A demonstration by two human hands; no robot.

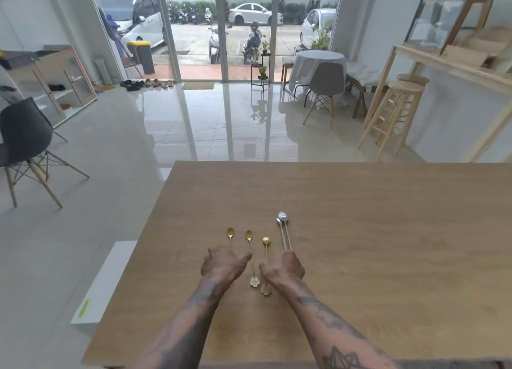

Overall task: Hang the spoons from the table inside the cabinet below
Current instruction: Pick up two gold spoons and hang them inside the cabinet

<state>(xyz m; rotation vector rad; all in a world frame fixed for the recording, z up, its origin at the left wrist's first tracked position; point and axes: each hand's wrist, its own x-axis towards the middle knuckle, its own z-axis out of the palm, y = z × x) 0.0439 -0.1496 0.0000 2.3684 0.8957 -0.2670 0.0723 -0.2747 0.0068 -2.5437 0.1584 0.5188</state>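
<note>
Four pieces of cutlery lie in a row on the wooden table point(360, 230), bowls pointing away from the person, and the middle gold spoon point(250, 255) serves as the marker for everything else. It lies free between the two hands, its bowl beyond them and its flower-shaped handle end nearer the person than the knuckles.

Just to its left, the left hand point(223, 263) rests palm down over the handle of the left gold spoon point(230, 233), whose bowl shows beyond the knuckles. The fingers are curled under and the thumb points toward the middle spoon, nearly touching its stem. Whether the fingers actually grasp the hidden handle cannot be told.

Just to its right lies the right gold spoon point(266, 246), its stem running under the thumb side of the right hand point(284, 267) and its flower end showing near the wrist. That hand is also knuckles up with fingers curled; its hold cannot be told either.

Farther right, silver cutlery point(284, 227) lies with its handles reaching under the right hand's knuckles.
</note>
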